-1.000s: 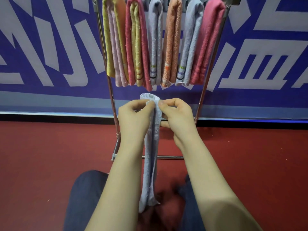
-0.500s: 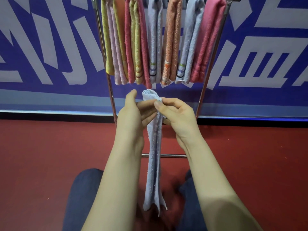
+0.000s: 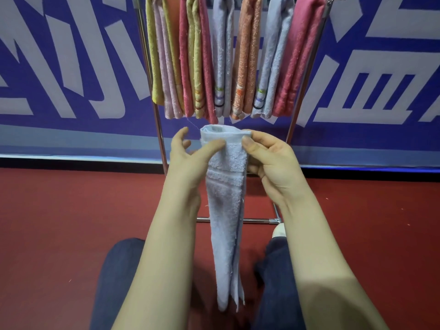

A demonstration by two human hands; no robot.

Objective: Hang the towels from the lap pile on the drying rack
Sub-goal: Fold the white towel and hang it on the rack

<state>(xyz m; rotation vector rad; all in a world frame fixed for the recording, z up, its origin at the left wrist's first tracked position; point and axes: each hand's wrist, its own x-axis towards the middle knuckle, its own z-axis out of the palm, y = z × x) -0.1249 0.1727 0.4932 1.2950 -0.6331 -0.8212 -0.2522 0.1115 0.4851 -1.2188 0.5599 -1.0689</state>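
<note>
I see the light blue towel (image 3: pixel 226 206) held up in front of me, folded narrow and hanging straight down between my knees (image 3: pixel 114 282), its lower end loose above the red floor (image 3: pixel 59 222). My right hand (image 3: pixel 273 167) pinches the towel's top right corner between thumb and fingers. My left hand (image 3: pixel 188 163) is released: its thumb lies flat against the front of the towel near the top, while the fingers I can see are spread just left of the towel's edge. The towel's top sits just below the hung towels (image 3: pixel 221 55), which crowd side by side on the drying rack (image 3: pixel 158 129) on the far side, in front of a blue banner wall (image 3: pixel 71 67).
</note>
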